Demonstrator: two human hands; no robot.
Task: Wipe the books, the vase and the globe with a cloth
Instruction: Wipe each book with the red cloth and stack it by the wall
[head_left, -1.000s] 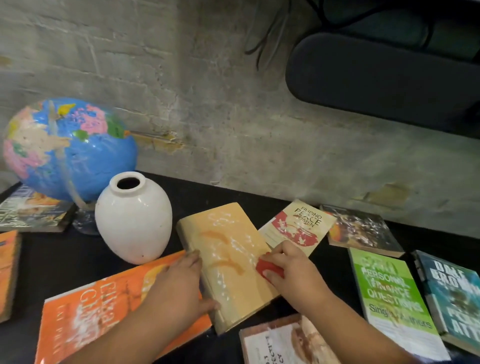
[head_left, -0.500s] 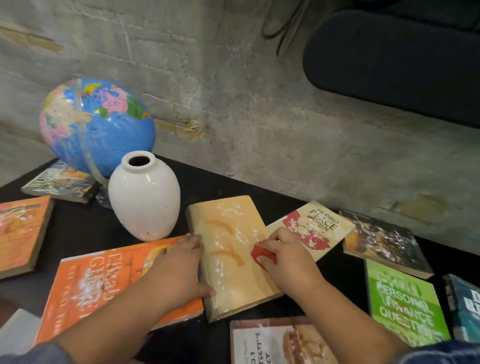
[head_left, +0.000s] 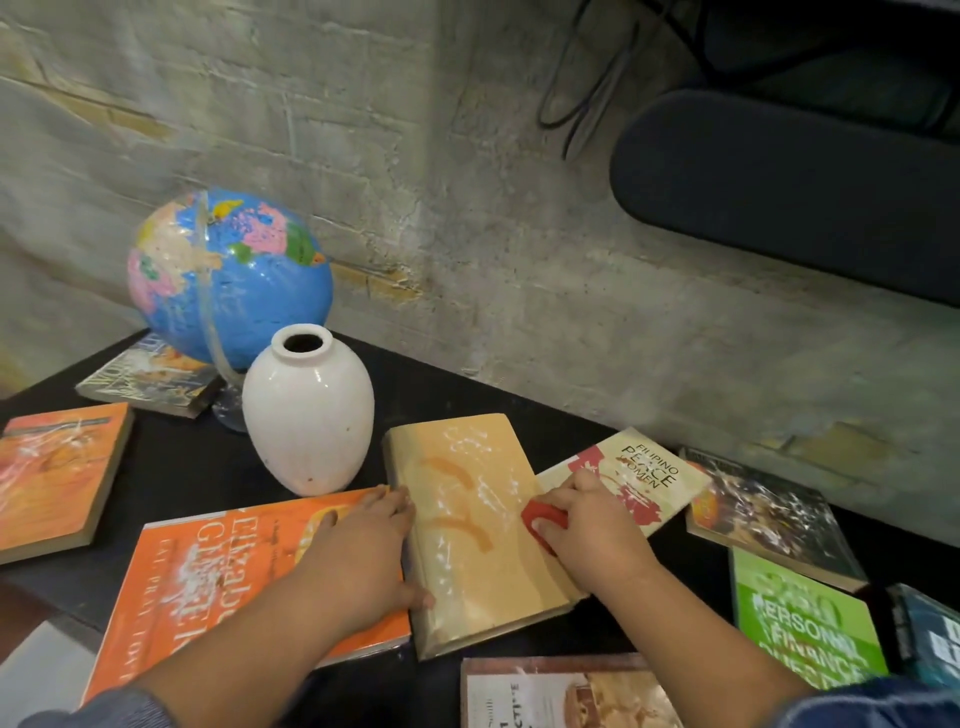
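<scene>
A tan book (head_left: 467, 525) lies in the middle of the black table (head_left: 182, 467), its cover streaked with white dust. My left hand (head_left: 363, 551) rests flat on the book's left edge, thumb on the cover. My right hand (head_left: 592, 530) grips a red cloth (head_left: 543, 519) and presses it on the book's right side. A white vase (head_left: 307, 415) stands upright just behind my left hand. Behind the vase is a blue globe (head_left: 228, 275) on a clear stand. Under my left hand lies a large orange book (head_left: 218, 577).
More books lie around: an orange one (head_left: 57, 473) at far left, one under the globe (head_left: 145, 382), a cream-and-red one (head_left: 634, 478), a dark one (head_left: 763, 509), a green one (head_left: 800, 623), a blue one (head_left: 930, 634), one at the front edge (head_left: 561, 691). A concrete wall (head_left: 467, 208) backs the table.
The view has swung left, so the globe and vase sit more to the right in frame. My hands stay on the tan book; the cloth has barely shifted.
</scene>
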